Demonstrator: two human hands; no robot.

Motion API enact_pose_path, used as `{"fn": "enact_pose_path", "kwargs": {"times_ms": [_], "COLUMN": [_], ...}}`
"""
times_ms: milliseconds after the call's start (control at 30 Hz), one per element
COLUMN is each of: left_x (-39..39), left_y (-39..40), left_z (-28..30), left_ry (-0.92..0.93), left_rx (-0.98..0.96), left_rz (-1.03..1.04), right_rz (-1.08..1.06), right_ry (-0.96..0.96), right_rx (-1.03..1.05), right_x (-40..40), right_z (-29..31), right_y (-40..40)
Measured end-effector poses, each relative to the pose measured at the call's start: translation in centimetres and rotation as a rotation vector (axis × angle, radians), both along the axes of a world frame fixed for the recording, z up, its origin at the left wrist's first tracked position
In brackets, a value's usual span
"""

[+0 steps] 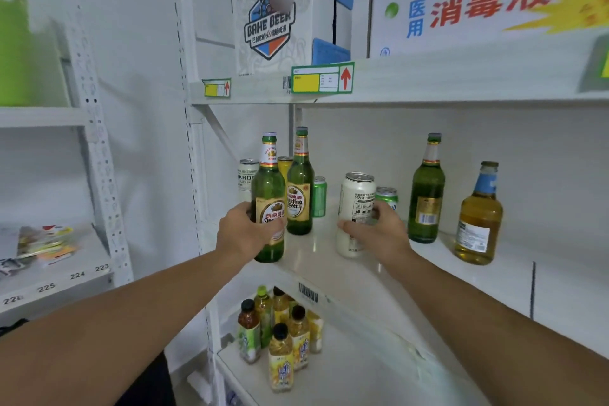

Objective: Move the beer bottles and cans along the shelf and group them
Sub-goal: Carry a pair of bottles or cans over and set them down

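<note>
Both hands are on the middle shelf (329, 270), each already holding a drink. The left hand (245, 234) has its fingers curled round the lower body of a green Yanjing beer bottle (268, 197), which stands upright at the front of the left-hand cluster, just beside a second green bottle (300, 184) and in front of a white can (247, 174). The right hand (379, 230) grips a tall white can (356, 204), also upright, with a green can (386, 196) close behind it. A gap of bare shelf separates the white can from the cluster, which lies to its left. A dark green bottle (426, 191) and an amber bottle (479, 217) stand well apart to the right, nearer the right hand.
</note>
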State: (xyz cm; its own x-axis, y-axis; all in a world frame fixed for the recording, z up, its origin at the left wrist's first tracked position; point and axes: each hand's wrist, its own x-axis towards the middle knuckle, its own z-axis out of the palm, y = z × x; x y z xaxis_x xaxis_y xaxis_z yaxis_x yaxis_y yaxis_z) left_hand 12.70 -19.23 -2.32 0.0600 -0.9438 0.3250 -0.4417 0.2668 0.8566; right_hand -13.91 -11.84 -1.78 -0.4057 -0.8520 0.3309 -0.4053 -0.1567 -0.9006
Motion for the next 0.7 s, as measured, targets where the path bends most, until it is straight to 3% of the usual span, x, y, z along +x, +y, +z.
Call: {"fn": "enact_pose_path", "kwargs": {"times_ms": [400, 700], "left_x": [-1.1, -6.7], "left_y": [12.1, 22.3], "left_z": [0.4, 0.8], "left_ry": [0.08, 0.092], "left_rx": [0.041, 0.053], "left_rz": [-0.331, -0.59], "right_rz": [-0.239, -0.457], "right_ry": [-0.039, 0.004], "right_rx": [-0.041, 0.01], "right_x": [2.5, 0.8], "right_z": [0.2, 1.2], "right_y": [17.5, 31.3]}}
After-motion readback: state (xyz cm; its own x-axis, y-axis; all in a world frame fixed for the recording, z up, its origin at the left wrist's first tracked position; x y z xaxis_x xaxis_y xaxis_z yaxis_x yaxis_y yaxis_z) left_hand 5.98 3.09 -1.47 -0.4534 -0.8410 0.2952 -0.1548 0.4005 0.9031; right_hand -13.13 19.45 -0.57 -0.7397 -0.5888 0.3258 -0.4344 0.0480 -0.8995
